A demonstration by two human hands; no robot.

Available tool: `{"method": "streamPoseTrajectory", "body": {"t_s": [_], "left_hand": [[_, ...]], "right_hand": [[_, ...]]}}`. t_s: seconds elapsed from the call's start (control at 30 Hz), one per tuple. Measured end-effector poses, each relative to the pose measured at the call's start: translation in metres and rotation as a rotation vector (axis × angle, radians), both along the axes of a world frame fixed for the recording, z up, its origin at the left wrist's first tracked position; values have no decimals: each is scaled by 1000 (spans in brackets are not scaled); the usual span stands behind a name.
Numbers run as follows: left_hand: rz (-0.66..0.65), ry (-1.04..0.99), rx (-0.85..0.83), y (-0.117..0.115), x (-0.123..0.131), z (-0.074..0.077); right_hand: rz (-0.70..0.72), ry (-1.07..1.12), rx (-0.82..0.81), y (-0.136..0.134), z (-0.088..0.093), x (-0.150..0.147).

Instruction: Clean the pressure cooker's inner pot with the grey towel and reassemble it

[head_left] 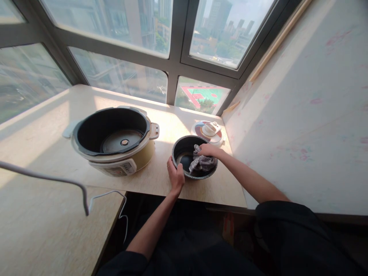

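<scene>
Pot on counter, right of cooker; lid just behind, to the right. Left hand holds pot's near-left rim. Right hand grips bunched cloth inside pot, right side. Cooker's top open.

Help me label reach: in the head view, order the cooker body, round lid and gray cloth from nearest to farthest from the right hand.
1. Gray cloth: in the right hand, inside the pot.
2. Round lid: beyond the pot, near the wall.
3. Cooker body: left of the pot.
</scene>
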State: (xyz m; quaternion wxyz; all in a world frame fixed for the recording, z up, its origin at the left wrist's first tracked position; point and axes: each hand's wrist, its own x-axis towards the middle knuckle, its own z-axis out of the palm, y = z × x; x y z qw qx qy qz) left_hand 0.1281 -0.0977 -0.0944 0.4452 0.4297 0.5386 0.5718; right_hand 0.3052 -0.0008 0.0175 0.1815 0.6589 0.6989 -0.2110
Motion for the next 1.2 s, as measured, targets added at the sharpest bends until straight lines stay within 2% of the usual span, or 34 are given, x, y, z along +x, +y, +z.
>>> {"method": "streamPoseTrajectory", "body": {"t_s": [0.1, 0.23, 0.37, 0.53, 0.67, 0.8, 0.93, 1.07, 1.2], "left_hand": [[47, 17, -12, 0, 2, 1], [48, -3, -36, 0, 4, 0], [34, -25, -58, 1, 4, -3], [59, -64, -92, 1, 8, -4], [50, -53, -61, 1, 5, -4], [3, -28, -35, 1, -3, -1], [-8, 4, -43, 1, -6, 4], [-9, 29, -62, 2, -7, 8], [-13, 38, -34, 2, -7, 9]], "right_hand": [[33, -34, 47, 7, -11, -20], [100, -39, 107, 4, -28, -67], [253, 11, 60, -7, -34, -97], [528, 69, -80, -31, -30, -80], [619, -2, -115, -45, -28, -55], [612, -90, -49, -39, -31, -41], [557, -132, 130, -25, -36, -37], [484, -122, 256, -16, -41, -39], [478, -57, 282, -13, -47, -52]]}}
